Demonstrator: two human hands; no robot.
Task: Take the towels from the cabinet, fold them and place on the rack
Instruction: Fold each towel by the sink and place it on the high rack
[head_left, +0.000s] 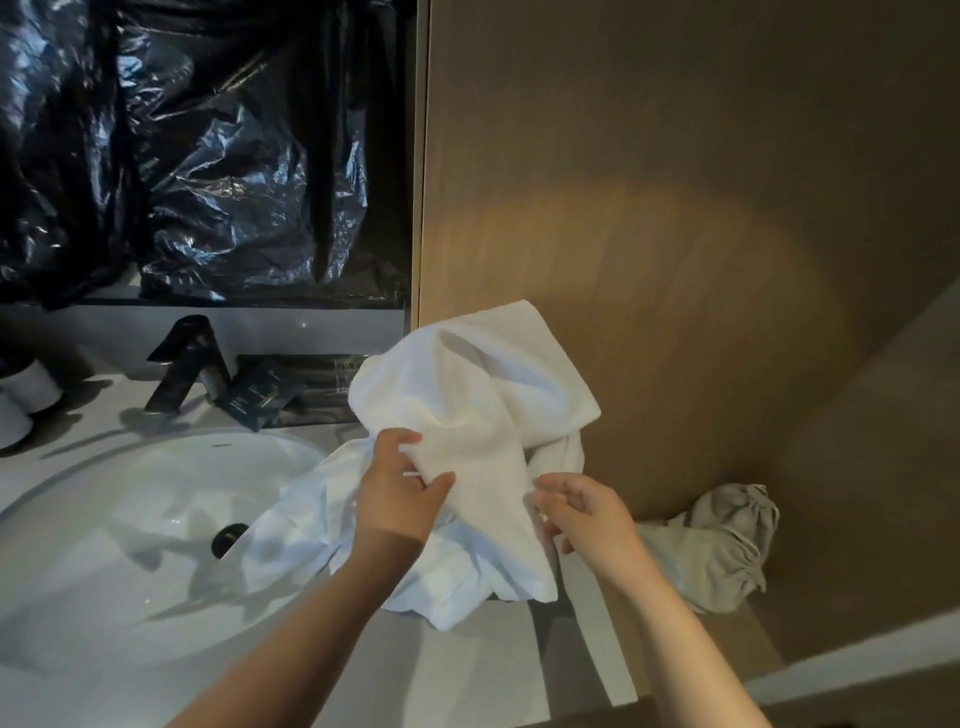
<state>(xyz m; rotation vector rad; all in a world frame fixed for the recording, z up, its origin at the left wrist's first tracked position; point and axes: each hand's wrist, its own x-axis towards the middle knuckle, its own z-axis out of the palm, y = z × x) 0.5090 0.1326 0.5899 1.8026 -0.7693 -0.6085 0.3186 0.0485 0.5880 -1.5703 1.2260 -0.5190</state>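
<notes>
Holding a white towel (467, 395) up over the counter (467, 670), the person stood by the sink (130, 519). The left hand (400, 493) had its thumb and fingers closed round a bunch of the towel near the middle, so the cloth hung from that hand and did not drop. The right hand (582, 514) was just beside the towel's right edge with its fingers curled in. It looked like it was feeling for an edge or a corner, but I could not tell if it really had a pinch of cloth. The towel was all crumpled, not flat, so I think the fold had not started and the person was hunting for corners to shake it out. More white cloth (311, 525) lay in a heap under the hands, on the counter and a bit over the sink's rim. It may have been the low part of the same towel or another one; I could not tell. It could slide into the bowl and get wet. A grey cloth bag (727, 545) sat on the counter to the right, by the brown wood wall (675, 208). A dark tap (187, 364) stood behind the sink, under shiny black plastic (182, 156). No rack showed.
</notes>
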